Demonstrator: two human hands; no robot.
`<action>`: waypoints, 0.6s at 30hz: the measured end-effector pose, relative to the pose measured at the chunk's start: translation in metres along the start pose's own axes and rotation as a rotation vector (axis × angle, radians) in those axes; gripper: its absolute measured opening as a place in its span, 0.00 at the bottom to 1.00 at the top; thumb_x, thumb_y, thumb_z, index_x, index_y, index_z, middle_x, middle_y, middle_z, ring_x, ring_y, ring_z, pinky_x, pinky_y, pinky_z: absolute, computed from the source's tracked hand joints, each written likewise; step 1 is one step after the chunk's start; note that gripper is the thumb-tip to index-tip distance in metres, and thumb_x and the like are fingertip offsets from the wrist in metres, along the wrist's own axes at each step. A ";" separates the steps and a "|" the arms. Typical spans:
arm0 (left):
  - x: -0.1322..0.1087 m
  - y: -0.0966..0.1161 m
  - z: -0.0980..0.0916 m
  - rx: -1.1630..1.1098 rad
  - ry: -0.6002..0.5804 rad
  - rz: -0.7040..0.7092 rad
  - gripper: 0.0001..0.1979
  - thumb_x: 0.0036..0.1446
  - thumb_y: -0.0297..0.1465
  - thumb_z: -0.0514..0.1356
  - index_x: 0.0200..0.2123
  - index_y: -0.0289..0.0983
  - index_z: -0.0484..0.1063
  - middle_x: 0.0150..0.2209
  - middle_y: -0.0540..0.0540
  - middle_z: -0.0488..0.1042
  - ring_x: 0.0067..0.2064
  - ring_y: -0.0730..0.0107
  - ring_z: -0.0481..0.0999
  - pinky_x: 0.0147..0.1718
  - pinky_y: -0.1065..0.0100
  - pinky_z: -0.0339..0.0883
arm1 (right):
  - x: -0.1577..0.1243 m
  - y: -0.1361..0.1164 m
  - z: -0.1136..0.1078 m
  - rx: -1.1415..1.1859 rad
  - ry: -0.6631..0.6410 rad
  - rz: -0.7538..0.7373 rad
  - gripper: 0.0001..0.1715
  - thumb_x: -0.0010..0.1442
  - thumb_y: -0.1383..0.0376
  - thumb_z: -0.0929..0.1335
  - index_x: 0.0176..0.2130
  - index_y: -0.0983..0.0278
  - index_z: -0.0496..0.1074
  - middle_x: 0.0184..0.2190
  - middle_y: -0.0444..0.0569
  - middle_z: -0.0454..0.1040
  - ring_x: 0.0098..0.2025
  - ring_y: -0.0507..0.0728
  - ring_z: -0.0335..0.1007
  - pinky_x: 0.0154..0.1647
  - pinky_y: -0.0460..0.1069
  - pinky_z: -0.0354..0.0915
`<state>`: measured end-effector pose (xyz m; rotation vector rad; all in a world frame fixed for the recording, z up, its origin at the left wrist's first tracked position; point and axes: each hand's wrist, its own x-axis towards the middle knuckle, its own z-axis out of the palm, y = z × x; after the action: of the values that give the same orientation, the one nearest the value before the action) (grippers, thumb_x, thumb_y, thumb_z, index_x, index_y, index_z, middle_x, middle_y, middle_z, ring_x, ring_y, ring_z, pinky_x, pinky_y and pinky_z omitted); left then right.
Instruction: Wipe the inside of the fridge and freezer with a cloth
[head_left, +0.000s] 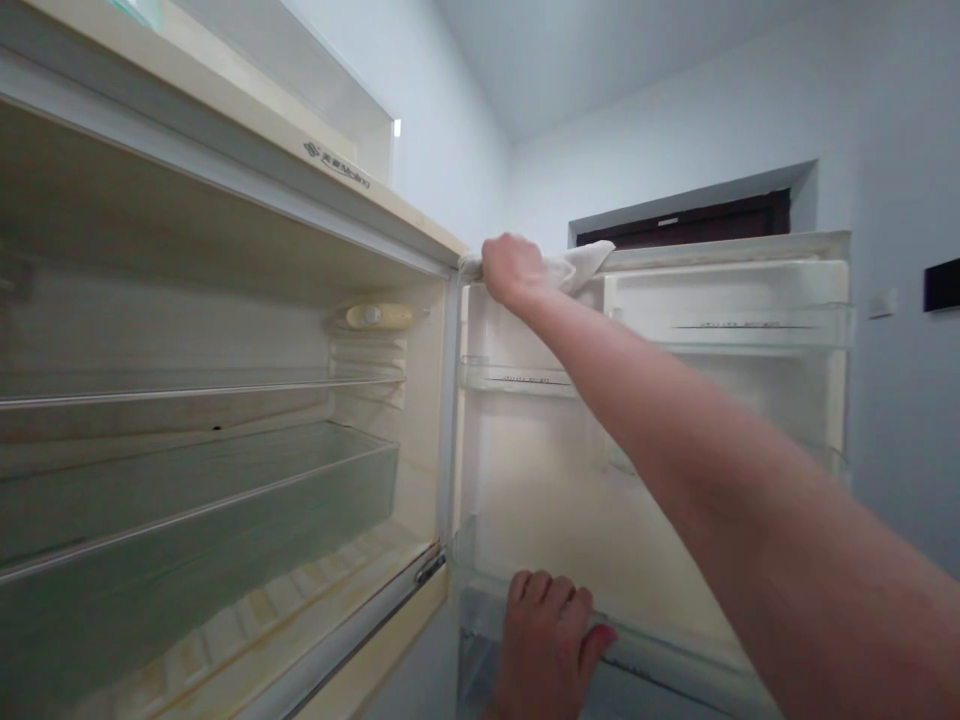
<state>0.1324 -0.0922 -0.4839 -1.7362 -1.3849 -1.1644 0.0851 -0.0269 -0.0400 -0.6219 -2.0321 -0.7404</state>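
My right hand [513,270] is closed around a white cloth [577,268] and presses it on the top edge of the open refrigerator door [540,470], near the hinge side. Part of the cloth sticks out to the right of my fist. Lower down, my left hand [551,640] has its fingers curled over the rim of the bottom door bin [675,660], thumb to the right. My right forearm crosses in front of the door and hides part of its upper bins.
To the left is the refrigerator compartment [424,430], with a glass shelf [202,385], a clear drawer [225,530] and yellowish stains on its floor. A yellowed lamp housing [379,317] sits on the inner side wall. Behind the door stands a dark door frame [682,222].
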 end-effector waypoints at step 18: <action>-0.012 -0.017 0.000 0.106 0.040 0.140 0.16 0.73 0.41 0.49 0.35 0.42 0.69 0.31 0.50 0.74 0.36 0.60 0.69 0.41 0.59 0.56 | -0.021 0.055 -0.041 -0.128 -0.129 -0.034 0.14 0.67 0.63 0.70 0.46 0.72 0.79 0.45 0.62 0.79 0.50 0.67 0.77 0.51 0.55 0.71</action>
<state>0.1150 -0.0925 -0.4963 -1.6968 -1.2571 -1.0261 0.1545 -0.0207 -0.0243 -0.7268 -2.1291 -0.8759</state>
